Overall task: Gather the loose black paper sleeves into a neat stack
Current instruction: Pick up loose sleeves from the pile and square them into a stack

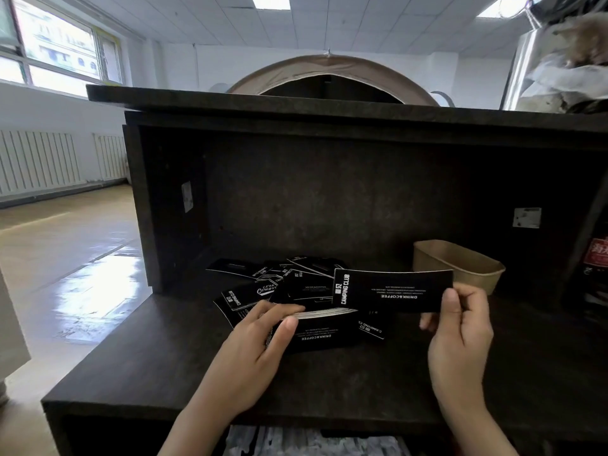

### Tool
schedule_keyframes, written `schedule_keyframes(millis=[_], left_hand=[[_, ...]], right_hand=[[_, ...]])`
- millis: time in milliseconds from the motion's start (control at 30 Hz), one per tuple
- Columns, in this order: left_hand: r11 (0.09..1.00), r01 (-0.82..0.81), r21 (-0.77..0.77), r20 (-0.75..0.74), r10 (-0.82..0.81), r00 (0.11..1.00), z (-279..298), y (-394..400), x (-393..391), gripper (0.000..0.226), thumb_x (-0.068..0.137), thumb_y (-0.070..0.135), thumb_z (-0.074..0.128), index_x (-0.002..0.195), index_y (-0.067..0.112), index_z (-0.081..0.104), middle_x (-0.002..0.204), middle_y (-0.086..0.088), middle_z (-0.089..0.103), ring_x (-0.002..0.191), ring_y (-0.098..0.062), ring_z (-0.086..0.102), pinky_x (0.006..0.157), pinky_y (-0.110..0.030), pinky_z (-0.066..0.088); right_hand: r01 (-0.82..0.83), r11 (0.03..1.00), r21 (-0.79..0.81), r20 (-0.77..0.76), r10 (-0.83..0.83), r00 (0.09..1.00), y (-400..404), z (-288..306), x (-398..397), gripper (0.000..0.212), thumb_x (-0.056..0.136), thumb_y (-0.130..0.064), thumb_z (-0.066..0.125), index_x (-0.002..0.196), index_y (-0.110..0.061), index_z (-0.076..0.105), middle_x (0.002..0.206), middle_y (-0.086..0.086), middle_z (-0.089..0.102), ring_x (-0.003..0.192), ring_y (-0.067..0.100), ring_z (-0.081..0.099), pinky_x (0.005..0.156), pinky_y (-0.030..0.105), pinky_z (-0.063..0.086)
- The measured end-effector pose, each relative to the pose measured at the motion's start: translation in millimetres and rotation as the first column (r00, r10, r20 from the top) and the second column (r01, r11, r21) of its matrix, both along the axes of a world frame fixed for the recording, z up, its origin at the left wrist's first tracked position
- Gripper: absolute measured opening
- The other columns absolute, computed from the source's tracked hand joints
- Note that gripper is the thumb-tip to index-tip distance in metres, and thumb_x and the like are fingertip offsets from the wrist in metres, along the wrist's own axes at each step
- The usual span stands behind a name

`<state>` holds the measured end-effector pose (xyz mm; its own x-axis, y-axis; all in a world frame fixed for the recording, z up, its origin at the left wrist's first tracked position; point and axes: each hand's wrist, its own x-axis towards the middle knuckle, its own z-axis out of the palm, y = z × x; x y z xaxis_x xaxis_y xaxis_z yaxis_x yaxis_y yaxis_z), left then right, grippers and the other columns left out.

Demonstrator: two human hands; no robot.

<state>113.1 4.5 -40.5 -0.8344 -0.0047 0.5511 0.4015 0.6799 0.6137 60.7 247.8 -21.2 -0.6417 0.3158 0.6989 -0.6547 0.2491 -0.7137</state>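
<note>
Several loose black paper sleeves (pixel 263 284) with white print lie scattered at the back of the dark shelf (pixel 158 366). My left hand (pixel 260 343) grips a thin stack of sleeves (pixel 329 327) at its left end, thumb on top, just above the shelf. My right hand (pixel 457 334) pinches the right end of a single black sleeve (pixel 391 291) marked CAMPING CLUB, held flat-faced and raised over the stack.
A brown paper bowl (pixel 460 264) stands behind my right hand. The dark back wall (pixel 329 199) and an overhanging top board (pixel 296 103) enclose the shelf. A red-labelled item (pixel 597 255) sits at the far right. Pale floor lies to the left.
</note>
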Motion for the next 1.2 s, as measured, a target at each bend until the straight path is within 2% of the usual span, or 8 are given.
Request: schedule_keyframes(millis=[133, 267, 367, 500, 633, 767, 967, 1200], left_hand=[[0.999, 0.001, -0.032, 0.023, 0.000, 1.000, 2.5, 0.2, 2.6, 0.062, 0.084, 0.080, 0.020, 0.120, 0.046, 0.057, 0.112, 0.023, 0.054, 0.106, 0.003, 0.056, 0.090, -0.026, 0.049], [0.995, -0.005, -0.101, 0.021, 0.007, 1.000, 3.6, 0.2, 1.3, 0.032, 0.087, 0.055, 0.056, 0.118, 0.046, 0.058, 0.110, 0.025, 0.053, 0.106, 0.005, 0.055, 0.092, -0.016, 0.046], [0.992, -0.033, -0.124, -0.056, 0.026, 0.998, 0.8, -1.1, -0.8, 0.039, 0.086, 0.024, 0.070, 0.121, 0.039, 0.062, 0.105, 0.024, 0.054, 0.104, 0.004, 0.056, 0.091, -0.012, 0.045], [0.988, -0.016, -0.153, -0.063, 0.006, 0.998, 2.0, -0.8, -0.2, 0.047, 0.089, 0.028, 0.067, 0.130, 0.047, 0.052, 0.112, 0.025, 0.046, 0.108, 0.004, 0.052, 0.091, -0.004, 0.037], [0.965, -0.104, -0.241, -0.104, 0.081, 0.991, -2.0, -0.6, -1.9, 0.046, 0.088, 0.036, 0.065, 0.130, 0.048, 0.050, 0.124, 0.022, 0.034, 0.117, 0.012, 0.039, 0.091, 0.003, 0.030], [0.966, -0.106, -0.238, -0.096, 0.085, 0.992, -4.2, -1.5, -3.8, 0.046, 0.086, 0.030, 0.069, 0.128, 0.045, 0.055, 0.121, 0.023, 0.039, 0.109, 0.012, 0.046, 0.091, 0.001, 0.034], [0.974, -0.090, -0.209, -0.074, 0.076, 0.994, -4.5, 0.2, -2.5, 0.043, 0.091, 0.032, 0.063, 0.128, 0.048, 0.049, 0.114, 0.028, 0.039, 0.101, 0.008, 0.051, 0.086, -0.004, 0.041], [0.975, -0.086, -0.206, -0.081, 0.070, 0.994, -5.7, -0.7, -3.1, 0.042, 0.091, 0.032, 0.061, 0.128, 0.048, 0.047, 0.113, 0.027, 0.038, 0.100, 0.005, 0.052, 0.087, -0.010, 0.044]], right_hand=[[-0.207, 0.952, 0.224, 0.243, 0.151, 0.958, -5.2, -1.0, -4.5, 0.016, 0.099, -0.025, 0.042, 0.088, -0.025, 0.054, 0.072, 0.001, 0.061, 0.062, 0.010, 0.060, 0.059, 0.021, 0.047], [-0.274, 0.678, 0.682, 0.329, 0.049, 0.943, -16.5, -3.8, -9.1, 0.015, 0.092, -0.036, 0.057, 0.080, -0.031, 0.049, 0.099, -0.017, 0.045, 0.086, -0.001, 0.052, 0.077, 0.021, 0.043], [-0.237, 0.567, 0.789, 0.297, -0.016, 0.955, -22.4, -4.7, -4.5, 0.044, 0.084, -0.052, 0.063, 0.118, -0.038, 0.039, 0.122, -0.031, 0.028, 0.112, -0.009, 0.039, 0.097, 0.018, 0.039], [-0.352, 0.438, 0.827, 0.352, 0.084, 0.932, -23.3, -2.9, 1.4, 0.073, 0.093, -0.052, 0.050, 0.145, -0.054, 0.000, 0.142, -0.035, 0.015, 0.127, -0.014, 0.015, 0.108, 0.015, 0.019], [-0.382, 0.450, 0.807, 0.383, 0.093, 0.919, -22.2, -4.3, 0.3, 0.067, 0.094, -0.050, 0.048, 0.144, -0.056, 0.004, 0.149, -0.027, 0.026, 0.126, -0.007, 0.023, 0.105, 0.018, 0.026], [-0.382, 0.433, 0.817, 0.380, 0.095, 0.920, -21.4, -3.5, 0.2, 0.074, 0.092, -0.046, 0.056, 0.144, -0.055, 0.005, 0.135, -0.036, 0.019, 0.106, -0.032, 0.006, 0.106, 0.019, 0.017], [-0.302, 0.521, 0.798, 0.395, -0.074, 0.916, -19.5, -7.7, -5.7, 0.067, 0.097, -0.030, 0.052, 0.147, -0.046, 0.010, 0.150, -0.018, 0.031, 0.135, 0.012, 0.027, 0.111, 0.027, 0.020], [-0.153, 0.524, 0.838, 0.264, -0.144, 0.954, -20.5, -11.8, -7.8, 0.041, 0.098, -0.016, 0.048, 0.136, -0.032, 0.047, 0.134, -0.009, 0.057, 0.119, 0.009, 0.053, 0.101, 0.022, 0.038]])
